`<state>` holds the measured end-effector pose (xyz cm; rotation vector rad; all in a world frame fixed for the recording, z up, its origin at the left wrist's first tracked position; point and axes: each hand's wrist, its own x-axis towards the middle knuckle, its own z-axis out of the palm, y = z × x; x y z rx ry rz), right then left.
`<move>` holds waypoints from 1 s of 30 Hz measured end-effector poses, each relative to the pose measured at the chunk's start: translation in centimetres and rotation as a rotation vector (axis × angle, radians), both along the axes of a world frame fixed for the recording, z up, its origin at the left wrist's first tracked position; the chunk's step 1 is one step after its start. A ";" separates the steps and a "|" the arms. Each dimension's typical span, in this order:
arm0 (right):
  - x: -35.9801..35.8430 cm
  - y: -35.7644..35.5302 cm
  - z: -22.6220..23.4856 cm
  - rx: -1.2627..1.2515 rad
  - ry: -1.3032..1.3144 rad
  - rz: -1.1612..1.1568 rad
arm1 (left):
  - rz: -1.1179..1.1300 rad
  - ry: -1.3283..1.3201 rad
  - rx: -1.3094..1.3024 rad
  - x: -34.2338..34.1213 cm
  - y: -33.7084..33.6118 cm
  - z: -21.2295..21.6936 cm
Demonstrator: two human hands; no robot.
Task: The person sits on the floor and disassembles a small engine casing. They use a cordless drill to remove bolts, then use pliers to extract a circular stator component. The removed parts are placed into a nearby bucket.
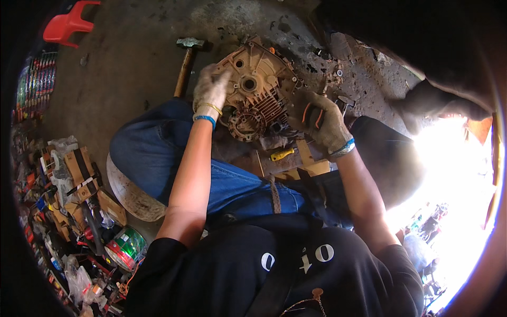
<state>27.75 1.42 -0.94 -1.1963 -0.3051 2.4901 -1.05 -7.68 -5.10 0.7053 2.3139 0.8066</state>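
A dusty metal engine casing (pixel 266 71) with cooling fins and a round bore lies on the floor in front of my crossed legs. My left hand (pixel 211 91), in a pale work glove, is closed on the casing's left edge, its fingertips slightly blurred. To the right of the casing, my right hand (pixel 320 119) wears a darker, soiled glove. Its fingers are closed round pliers with orange-edged handles (pixel 312 114); the glove and shadow hide their jaws. A round flanged opening (pixel 246 124) sits at the casing's near end.
A hammer (pixel 185 66) lies left of the casing. Near my legs are a yellow-handled screwdriver (pixel 282 154) and cardboard pieces (pixel 316 168). Small parts (pixel 338 74) scatter at right, beside a person in dark clothing (pixel 406 37). A red chair (pixel 68 26) and cluttered goods (pixel 79 195) stand left.
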 end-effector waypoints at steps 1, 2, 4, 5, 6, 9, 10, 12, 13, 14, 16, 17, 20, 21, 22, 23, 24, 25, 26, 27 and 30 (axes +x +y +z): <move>-0.1 -0.3 -0.2 0.010 0.004 0.043 | 0.135 -0.002 -0.070 -1.0 -0.2 -1.9; -0.2 -0.7 -0.5 0.015 0.004 0.081 | 0.235 -0.013 -0.099 -1.3 -0.6 -4.1; -0.6 -1.3 -1.0 0.007 0.024 0.133 | 0.440 -0.003 -0.111 -1.5 -1.9 -8.6; -0.7 -1.6 -1.2 -0.036 0.002 0.109 | 0.449 -0.078 -0.286 -1.8 -2.6 -10.7; -0.8 -1.9 -1.5 -0.063 0.027 0.093 | 0.465 -0.149 -0.344 -1.8 -3.4 -12.9; -1.1 -2.8 -2.0 -0.018 0.041 0.143 | 0.491 -0.375 -0.312 -0.8 -5.5 -18.3; -1.0 -3.1 -2.1 0.034 -0.051 0.188 | 0.282 -0.335 -0.336 -0.8 -5.7 -19.6; -0.7 -3.7 -2.3 0.000 -0.084 0.128 | -0.119 -0.107 -0.508 -0.4 -4.5 -21.2; -0.7 -4.3 -2.6 -0.003 -0.100 0.178 | 0.181 -0.225 -0.407 0.6 -4.9 -21.2; -0.6 -4.0 -2.8 0.006 -0.048 0.232 | 0.217 -0.178 -0.425 0.8 -3.8 -21.0; -0.4 -4.0 -3.3 0.028 0.011 0.277 | 0.529 -0.242 -0.424 1.6 -2.1 -19.1; -0.3 -4.0 -3.7 0.043 -0.064 0.242 | 0.380 -0.242 -0.436 1.6 -1.5 -18.0; -0.2 -4.2 -4.2 -0.007 -0.204 0.218 | 0.365 -0.269 -0.707 1.6 0.7 -13.7; -0.2 -4.3 -4.1 0.010 -0.177 0.269 | 0.355 -0.265 -0.754 1.5 0.5 -12.5; -0.1 -4.5 -4.2 0.024 -0.160 0.290 | 0.344 -0.262 -0.802 1.5 0.6 -11.6; -0.1 -4.6 -4.0 0.011 -0.124 0.311 | 0.321 -0.344 -0.578 1.7 -0.5 -10.8; 0.0 -4.7 -3.9 0.027 -0.147 0.292 | 0.316 -0.392 -0.400 1.9 -0.9 -10.1; 0.0 -4.8 -3.8 0.016 -0.144 0.275 | 0.338 -0.422 -0.363 2.1 -1.0 -9.3; 0.1 -4.8 -3.6 0.002 -0.140 0.259 | 0.379 -0.428 -0.377 2.4 -1.1 -8.7; 0.1 -4.8 -3.5 -0.041 -0.051 0.253 | 0.425 -0.401 -0.386 2.6 -0.7 -7.8; 0.2 -4.5 -3.2 0.037 -0.073 0.303 | 0.348 -0.244 -0.368 3.9 0.3 -5.5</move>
